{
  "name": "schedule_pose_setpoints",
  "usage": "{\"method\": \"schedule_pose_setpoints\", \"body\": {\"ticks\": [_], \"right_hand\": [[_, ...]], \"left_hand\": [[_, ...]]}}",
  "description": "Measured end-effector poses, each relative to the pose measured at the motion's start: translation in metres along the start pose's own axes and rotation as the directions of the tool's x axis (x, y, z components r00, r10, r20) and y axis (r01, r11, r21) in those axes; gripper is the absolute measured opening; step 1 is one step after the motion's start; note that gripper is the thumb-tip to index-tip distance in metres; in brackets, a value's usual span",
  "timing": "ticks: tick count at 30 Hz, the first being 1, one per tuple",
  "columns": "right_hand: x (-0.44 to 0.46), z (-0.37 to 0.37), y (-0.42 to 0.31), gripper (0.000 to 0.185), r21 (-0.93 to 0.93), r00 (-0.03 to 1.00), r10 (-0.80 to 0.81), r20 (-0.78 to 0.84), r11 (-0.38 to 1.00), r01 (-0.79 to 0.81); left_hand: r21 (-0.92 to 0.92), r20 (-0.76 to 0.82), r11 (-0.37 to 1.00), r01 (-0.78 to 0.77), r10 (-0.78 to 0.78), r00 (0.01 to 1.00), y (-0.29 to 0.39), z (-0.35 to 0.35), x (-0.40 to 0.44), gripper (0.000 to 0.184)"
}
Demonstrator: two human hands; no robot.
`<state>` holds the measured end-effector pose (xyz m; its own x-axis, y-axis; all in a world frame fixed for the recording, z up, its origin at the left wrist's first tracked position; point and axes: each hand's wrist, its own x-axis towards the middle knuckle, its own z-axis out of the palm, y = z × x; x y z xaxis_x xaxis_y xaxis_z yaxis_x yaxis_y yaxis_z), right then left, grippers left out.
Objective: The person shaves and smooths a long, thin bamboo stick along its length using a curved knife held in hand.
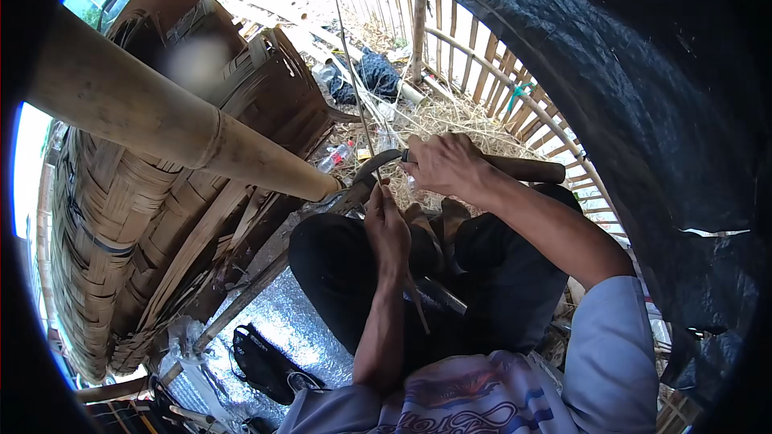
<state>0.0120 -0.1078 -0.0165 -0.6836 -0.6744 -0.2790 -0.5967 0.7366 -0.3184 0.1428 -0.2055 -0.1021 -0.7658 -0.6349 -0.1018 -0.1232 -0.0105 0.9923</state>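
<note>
My right hand (452, 165) is closed around the long wooden handle of a knife (527, 169) with a dark, curved blade, and the handle's butt sticks out to the right. The blade points left and lies against a thin bamboo strip (363, 116), just above my left hand (387, 223). That hand pinches the strip between thumb and fingers. The strip rises far up past the blade, and its lower end shows below my left wrist, over my lap. Which edge of the blade meets the strip I cannot make out.
A thick bamboo pole (265, 161) slants in from the left, ending near my left hand. Large woven bamboo baskets (121, 209) fill the left side. A slatted bamboo fence (515, 88) and dark sheeting (627, 96) stand right. A black bag (261, 366) lies on silvery foil (310, 317).
</note>
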Motion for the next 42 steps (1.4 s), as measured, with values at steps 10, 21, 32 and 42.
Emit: {"method": "schedule_pose_setpoints", "body": {"ticks": [10,21,32,42], "right_hand": [[-0.010,-0.006,0.002,0.044,-0.010,0.991,-0.005,-0.131,1.000,0.004],[-0.015,-0.013,0.001,0.041,0.022,0.993,-0.038,-0.109,0.999,0.041],[-0.011,-0.017,0.002,0.045,0.053,1.000,-0.013,0.003,0.999,0.013],[0.002,-0.013,-0.006,0.041,-0.009,0.998,-0.050,-0.035,0.999,0.050]], "left_hand": [[-0.177,0.114,0.967,0.183,-0.164,0.980,0.026,-0.008,-0.008,0.032],[-0.217,0.118,0.954,0.207,-0.184,0.976,0.036,-0.002,-0.012,0.036],[-0.318,0.162,0.917,0.243,-0.200,0.966,0.037,-0.004,-0.013,0.037],[-0.346,0.172,0.884,0.315,-0.270,0.947,0.040,-0.009,-0.014,0.035]]}}
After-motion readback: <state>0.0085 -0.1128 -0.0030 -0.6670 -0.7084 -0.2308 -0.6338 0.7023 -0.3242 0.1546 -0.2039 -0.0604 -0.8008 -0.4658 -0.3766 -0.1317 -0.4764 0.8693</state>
